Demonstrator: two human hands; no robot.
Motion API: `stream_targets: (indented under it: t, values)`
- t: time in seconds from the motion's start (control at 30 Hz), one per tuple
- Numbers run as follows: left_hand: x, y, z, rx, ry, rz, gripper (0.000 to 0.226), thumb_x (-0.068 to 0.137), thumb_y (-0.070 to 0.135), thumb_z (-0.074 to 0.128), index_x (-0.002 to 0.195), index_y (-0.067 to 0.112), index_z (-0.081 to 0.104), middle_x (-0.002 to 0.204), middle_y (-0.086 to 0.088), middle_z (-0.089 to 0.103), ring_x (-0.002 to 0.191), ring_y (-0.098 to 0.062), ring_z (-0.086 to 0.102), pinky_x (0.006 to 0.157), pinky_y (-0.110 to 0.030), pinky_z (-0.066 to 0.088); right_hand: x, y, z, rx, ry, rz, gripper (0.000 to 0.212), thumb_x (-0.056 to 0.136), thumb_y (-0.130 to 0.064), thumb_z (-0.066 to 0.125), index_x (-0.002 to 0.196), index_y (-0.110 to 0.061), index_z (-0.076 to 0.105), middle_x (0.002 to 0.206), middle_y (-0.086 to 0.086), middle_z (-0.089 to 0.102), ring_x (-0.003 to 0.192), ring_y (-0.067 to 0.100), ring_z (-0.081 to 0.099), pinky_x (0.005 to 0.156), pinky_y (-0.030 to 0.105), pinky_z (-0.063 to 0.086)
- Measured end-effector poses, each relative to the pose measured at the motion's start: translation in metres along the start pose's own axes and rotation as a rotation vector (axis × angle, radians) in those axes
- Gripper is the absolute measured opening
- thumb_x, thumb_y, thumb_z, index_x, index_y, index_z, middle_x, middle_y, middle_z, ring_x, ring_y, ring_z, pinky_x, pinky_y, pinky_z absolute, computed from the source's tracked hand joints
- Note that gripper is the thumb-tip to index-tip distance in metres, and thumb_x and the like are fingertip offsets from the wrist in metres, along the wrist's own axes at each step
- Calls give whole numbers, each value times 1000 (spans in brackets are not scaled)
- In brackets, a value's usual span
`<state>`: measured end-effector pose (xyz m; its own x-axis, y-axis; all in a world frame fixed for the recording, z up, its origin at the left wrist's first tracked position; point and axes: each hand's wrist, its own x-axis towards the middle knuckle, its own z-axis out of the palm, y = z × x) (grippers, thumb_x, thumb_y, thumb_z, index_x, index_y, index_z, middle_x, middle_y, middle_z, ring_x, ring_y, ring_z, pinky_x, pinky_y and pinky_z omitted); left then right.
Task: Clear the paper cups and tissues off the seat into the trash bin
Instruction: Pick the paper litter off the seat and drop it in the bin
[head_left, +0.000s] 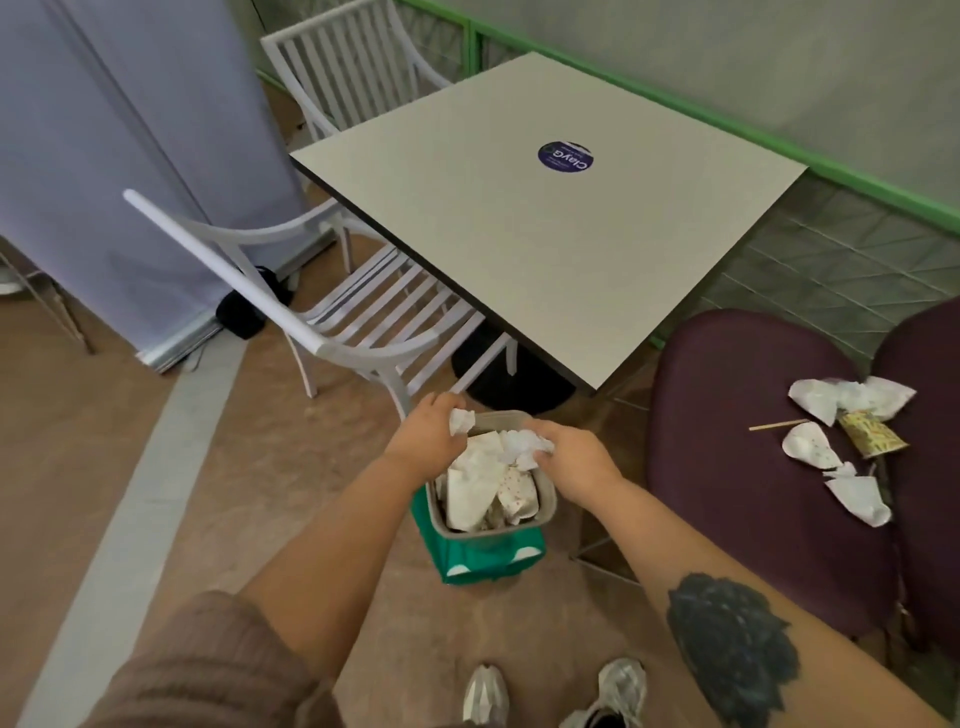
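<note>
I'm at the drop: my left hand (426, 439) and right hand (569, 457) each clutch a crumpled tissue (461, 420) over the trash bin (545, 501); next, release, then fetch the flattened paper cups (810, 447) on the purple seat (727, 467).

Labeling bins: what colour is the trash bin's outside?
Green, with a grey rim; trash bin, head view.

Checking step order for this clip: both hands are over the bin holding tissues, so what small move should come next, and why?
Probably let go. The left hand and right hand each hold a crumpled tissue directly above the trash bin, so opening the fingers drops both in. Flattened cups remain on the purple seat.
</note>
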<state>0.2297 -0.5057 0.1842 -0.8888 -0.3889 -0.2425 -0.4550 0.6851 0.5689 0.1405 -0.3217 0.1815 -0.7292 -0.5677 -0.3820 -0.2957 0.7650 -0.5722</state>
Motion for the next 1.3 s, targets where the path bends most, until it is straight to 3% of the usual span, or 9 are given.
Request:
stream_targets:
  t: [0.13,0.27,0.47,0.63,0.8,1.03,1.13,1.3]
  values:
    - [0,-9,-2,50,-117,-15,77,81,21,69,146,19,28,150,-7,35,133,-25,39,108,-31,33,0,-4,-3,-131,-84,4,60,92,-23,56,146,-33,31,141,2,49,124,24,51,103,33,43]
    - [4,-10,1,93,-144,7,74,84,14,65,147,19,27,157,-7,19,141,-22,28,114,-30,26,-3,-4,-11,-173,-105,-13,65,92,-23,56,148,-29,23,145,3,44,125,25,49,103,38,43]
    - [7,3,5,67,-106,29,60,85,11,59,140,19,38,146,-7,38,128,-23,45,105,-31,37,-4,3,-17,-135,-82,22,63,91,-25,57,147,-28,27,141,3,49,119,23,54,100,35,44]
    - [14,24,8,54,-37,110,48,87,16,57,133,23,46,134,-1,50,119,-18,51,99,-29,42,-10,12,-24,-67,-38,78,66,91,-28,58,148,-30,25,145,3,45,127,23,48,101,32,41]
    - [26,68,13,0,23,238,41,92,22,56,132,22,48,131,4,49,117,-13,52,94,-21,40,-21,25,-47,-21,78,80,61,93,-25,54,147,-29,26,138,5,51,121,23,52,100,34,44]
    - [43,143,20,-66,33,451,34,92,25,57,125,21,53,123,4,51,103,-9,56,88,-26,47,-43,47,-86,112,288,104,55,93,-25,53,143,-35,30,126,-5,56,108,15,57,92,35,50]
    - [47,174,29,-74,7,518,34,92,26,57,125,23,52,123,7,51,103,-7,56,82,-19,43,-56,60,-100,181,360,126,54,93,-24,54,141,-37,31,126,-6,57,109,14,58,93,35,51]
    - [50,221,53,-118,-65,594,37,92,26,57,128,23,51,125,6,51,104,-6,55,91,-21,45,-77,94,-121,189,443,149,53,92,-24,55,140,-35,34,124,-7,59,105,12,59,89,28,48]
